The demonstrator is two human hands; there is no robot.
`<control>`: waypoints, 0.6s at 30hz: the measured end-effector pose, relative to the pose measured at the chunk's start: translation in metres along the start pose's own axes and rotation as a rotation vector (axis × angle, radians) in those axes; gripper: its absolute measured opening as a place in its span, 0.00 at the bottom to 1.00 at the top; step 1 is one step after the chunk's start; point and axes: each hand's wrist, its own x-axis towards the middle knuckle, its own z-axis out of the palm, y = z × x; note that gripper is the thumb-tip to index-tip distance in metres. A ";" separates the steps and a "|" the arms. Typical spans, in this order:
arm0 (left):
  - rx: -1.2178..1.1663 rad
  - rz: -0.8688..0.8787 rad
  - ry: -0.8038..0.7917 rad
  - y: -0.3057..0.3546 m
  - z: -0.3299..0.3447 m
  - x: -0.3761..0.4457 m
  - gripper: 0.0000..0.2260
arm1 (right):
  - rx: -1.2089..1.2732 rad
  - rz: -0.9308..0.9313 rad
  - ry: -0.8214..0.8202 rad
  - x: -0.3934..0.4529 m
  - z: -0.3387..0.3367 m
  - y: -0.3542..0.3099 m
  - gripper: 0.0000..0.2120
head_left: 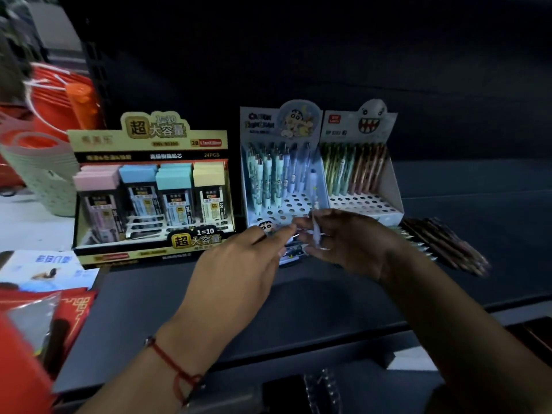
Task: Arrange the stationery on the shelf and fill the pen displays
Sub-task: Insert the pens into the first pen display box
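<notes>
Loose pens [442, 245] beside ghost display [363, 162]

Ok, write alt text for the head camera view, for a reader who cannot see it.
Two bare hands meet over a dark shelf: the right hand pinches a pale pen, the left hand reaches toward it. Behind them stand a half-filled cartoon pen display, a ghost-faced pen display and a gold box of pencil leads; loose pens lie at right.

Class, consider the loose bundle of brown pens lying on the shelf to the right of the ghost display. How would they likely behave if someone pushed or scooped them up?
The brown pens look round-barrelled and lie loose, side by side, so a push would probably roll and scatter them. They seem slim and stiff, so likely light. Scooped together, a few could slip out, since nothing visibly binds them.
</notes>
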 end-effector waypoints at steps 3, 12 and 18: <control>-0.001 0.001 0.007 0.001 -0.001 0.000 0.19 | -0.213 -0.210 0.133 0.001 0.001 0.000 0.06; -0.024 0.007 0.000 0.001 0.002 0.004 0.20 | -0.651 -0.643 0.609 0.055 0.012 -0.011 0.07; -0.041 -0.017 0.019 -0.003 0.001 0.005 0.20 | -0.834 -0.631 0.747 0.095 0.020 -0.013 0.06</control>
